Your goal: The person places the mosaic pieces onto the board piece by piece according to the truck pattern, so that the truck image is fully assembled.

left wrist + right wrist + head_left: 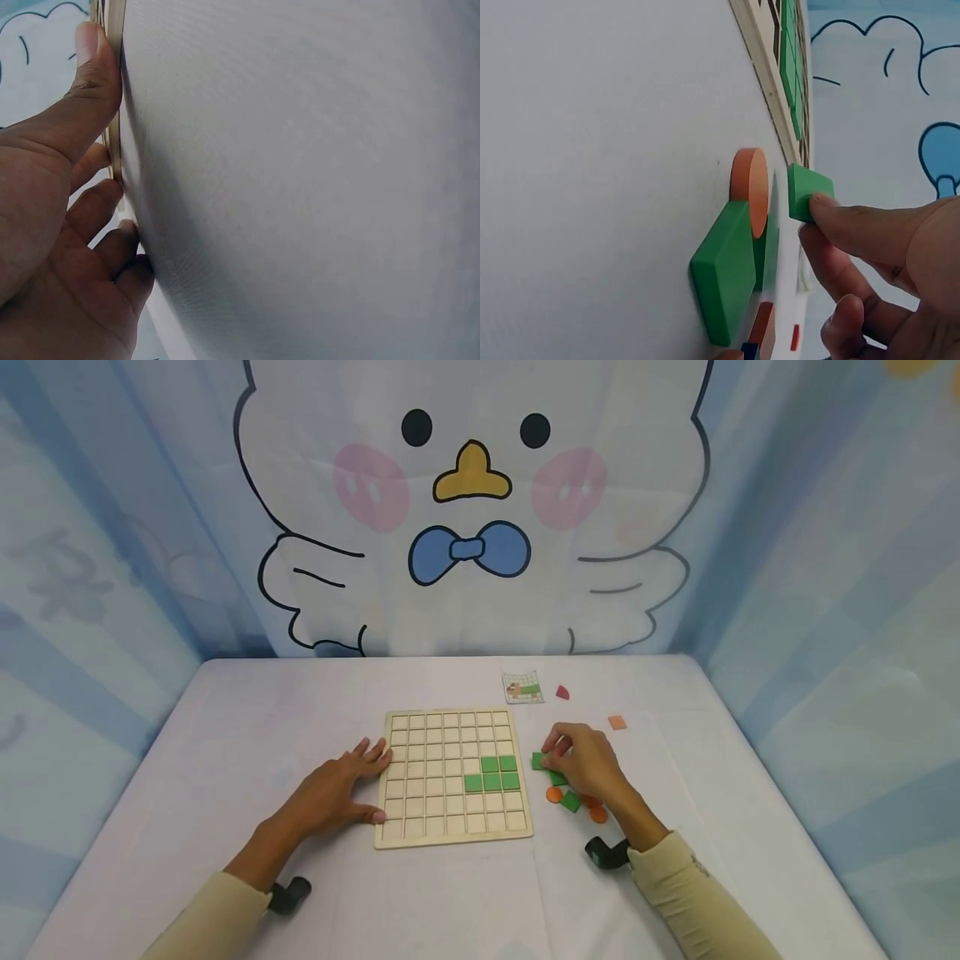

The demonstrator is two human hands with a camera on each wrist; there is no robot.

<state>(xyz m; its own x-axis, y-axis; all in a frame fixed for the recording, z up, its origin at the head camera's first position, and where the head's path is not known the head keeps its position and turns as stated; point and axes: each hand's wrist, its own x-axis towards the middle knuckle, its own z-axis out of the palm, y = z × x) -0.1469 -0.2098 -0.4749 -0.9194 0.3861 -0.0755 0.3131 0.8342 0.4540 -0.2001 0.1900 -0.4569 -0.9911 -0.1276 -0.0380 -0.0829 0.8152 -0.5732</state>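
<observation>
My right hand (583, 760) pinches a green square tile (807, 193) between thumb and fingers, just off the right edge of a pale wooden grid board (427, 789). Several green tiles (491, 781) sit in cells at the board's right side. Below the right hand lie loose pieces: a green square (571, 801), another green tile (558, 778) partly under the fingers, and orange round pieces (554, 794). With fingers spread, my left hand (337, 789) rests against the board's left edge, its thumb (97, 71) lying along the wooden rim.
Behind the board lies a small card (522, 687) with a grid picture on it. Near it are a red curved-edged piece (562, 692) and an orange square (617, 722). A white cloth covers the table (435, 902), and printed curtains (472, 610) stand around it.
</observation>
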